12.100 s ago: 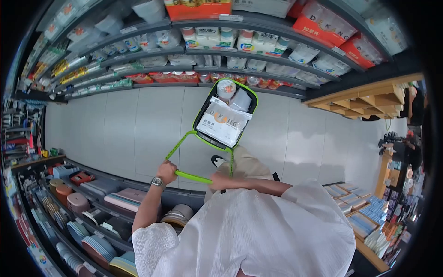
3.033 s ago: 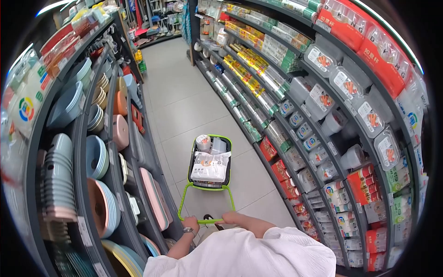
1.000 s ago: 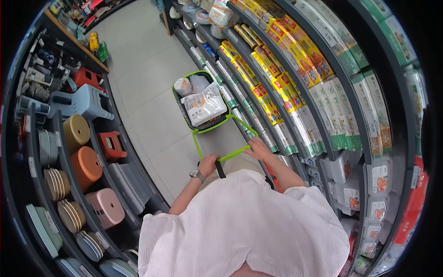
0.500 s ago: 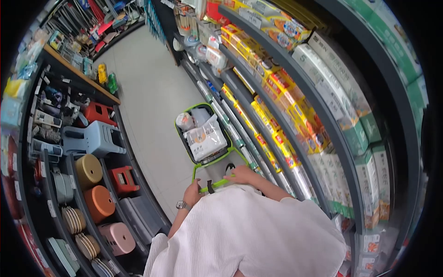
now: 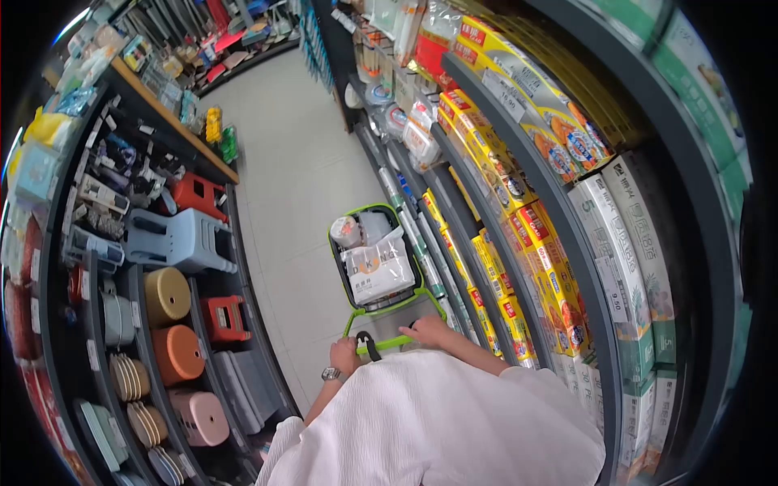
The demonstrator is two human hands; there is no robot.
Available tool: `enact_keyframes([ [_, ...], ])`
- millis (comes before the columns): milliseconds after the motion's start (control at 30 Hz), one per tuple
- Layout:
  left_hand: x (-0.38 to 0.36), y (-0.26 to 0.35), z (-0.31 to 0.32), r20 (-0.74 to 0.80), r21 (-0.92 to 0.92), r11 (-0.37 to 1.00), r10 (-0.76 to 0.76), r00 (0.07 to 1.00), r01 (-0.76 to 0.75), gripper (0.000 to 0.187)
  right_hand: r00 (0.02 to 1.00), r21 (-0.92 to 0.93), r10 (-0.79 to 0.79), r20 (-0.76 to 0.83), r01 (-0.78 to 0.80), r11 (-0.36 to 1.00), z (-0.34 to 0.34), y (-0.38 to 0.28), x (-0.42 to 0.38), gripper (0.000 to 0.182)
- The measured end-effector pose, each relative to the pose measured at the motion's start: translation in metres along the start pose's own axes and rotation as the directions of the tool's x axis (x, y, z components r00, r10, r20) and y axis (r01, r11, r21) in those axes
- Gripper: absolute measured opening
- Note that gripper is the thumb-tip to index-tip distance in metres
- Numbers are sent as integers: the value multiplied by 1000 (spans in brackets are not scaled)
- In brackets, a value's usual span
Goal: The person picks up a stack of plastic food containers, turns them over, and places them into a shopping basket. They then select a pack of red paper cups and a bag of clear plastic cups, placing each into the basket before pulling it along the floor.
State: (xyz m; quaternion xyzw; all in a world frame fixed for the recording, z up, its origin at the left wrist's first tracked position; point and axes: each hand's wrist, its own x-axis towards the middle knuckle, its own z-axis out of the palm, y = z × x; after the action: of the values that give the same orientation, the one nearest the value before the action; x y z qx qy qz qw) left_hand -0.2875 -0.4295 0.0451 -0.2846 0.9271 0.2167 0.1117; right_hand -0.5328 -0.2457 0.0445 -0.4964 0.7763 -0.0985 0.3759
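Observation:
My left hand, with a watch at its wrist, is closed on the left end of the green cart handle. Farther right, my right hand is closed around the same handle near its right corner. A black strap hangs from the handle by my left hand. Ahead of both hands is the black basket with a green rim. Inside it lie a white printed package, a round wrapped roll and a pale translucent item behind them.
Shelves on the left hold a blue stool, an orange stool and a pink stool. Yellow boxes and white-green boxes line the right shelves, close to the cart. The grey floor aisle runs ahead.
The shelves have shifted in view and the basket appears slightly right and lower. Both hands remain on the handle. A shoe tip seen below the basket earlier is now mostly hidden.

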Motion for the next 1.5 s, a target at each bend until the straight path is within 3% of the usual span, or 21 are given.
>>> enact_keyframes([
  [200, 13, -26, 7, 46, -38, 993, 113, 993, -111, 37, 992, -20, 123, -16, -123, 992, 3, -10, -2, 73],
  [267, 14, -31, 5, 202, -67, 989, 143, 969, -132, 32, 987, -21, 154, -52, -155, 988, 10, -12, -6, 73],
  [433, 5, -38, -3, 225, -115, 969, 242, 944, -221, 29, 962, 54, 254, -103, -249, 967, 29, -23, -24, 65],
  [567, -1, -49, -1, 287, -170, 927, 372, 883, -335, 29, 931, 100, 338, -138, -327, 940, 36, -39, -40, 62],
  [633, -4, -59, 13, 311, -111, 902, 429, 848, -416, 30, 932, 113, 353, -79, -344, 932, 38, -51, -47, 60],
  [700, -17, -62, 11, 358, -66, 930, 361, 861, -363, 31, 915, 160, 392, -95, -374, 913, 49, -60, -54, 60],
  [767, -24, -62, 11, 389, -27, 915, 381, 839, -402, 31, 909, 197, 403, -104, -379, 904, 53, -69, -61, 59],
  [833, -32, -68, 16, 351, -32, 920, 376, 858, -390, 30, 903, 153, 409, -129, -390, 908, 57, -81, -69, 55],
  [1033, -54, -65, 24, 479, 18, 897, 379, 792, -441, 32, 891, 122, 404, -209, -386, 914, 84, -89, -97, 49],
  [1100, -63, -72, 28, 390, -262, 867, 496, 776, -423, 34, 888, 146, 405, -220, -380, 913, 93, -88, -107, 51],
  [1200, -63, -74, 51, 443, -191, 870, 490, 750, -456, 35, 886, 131, 374, -274, -350, 927, 106, -82, -118, 53],
  [1267, -64, -84, 74, 480, -144, 865, 486, 731, -481, 35, 877, 160, 437, -200, -411, 898, 100, -89, -129, 54],
  [1367, -67, -100, 113, 382, -7, 802, 555, 739, -598, 36, 894, 198, 380, -239, -338, 920, 117, -78, -135, 54],
  [1433, -76, -114, 134, 246, -19, 838, 532, 810, -545, 36, 908, 193, 352, -226, -313, 930, 121, -77, -147, 53],
  [1467, -88, -107, 137, 251, -14, 837, 533, 808, -547, 36, 929, 172, 308, -207, -275, 946, 123, -74, -152, 53],
  [1500, -102, -102, 142, 208, -178, 969, 205, 956, -170, 36, 929, 178, 307, -206, -273, 946, 129, -71, -158, 53],
])
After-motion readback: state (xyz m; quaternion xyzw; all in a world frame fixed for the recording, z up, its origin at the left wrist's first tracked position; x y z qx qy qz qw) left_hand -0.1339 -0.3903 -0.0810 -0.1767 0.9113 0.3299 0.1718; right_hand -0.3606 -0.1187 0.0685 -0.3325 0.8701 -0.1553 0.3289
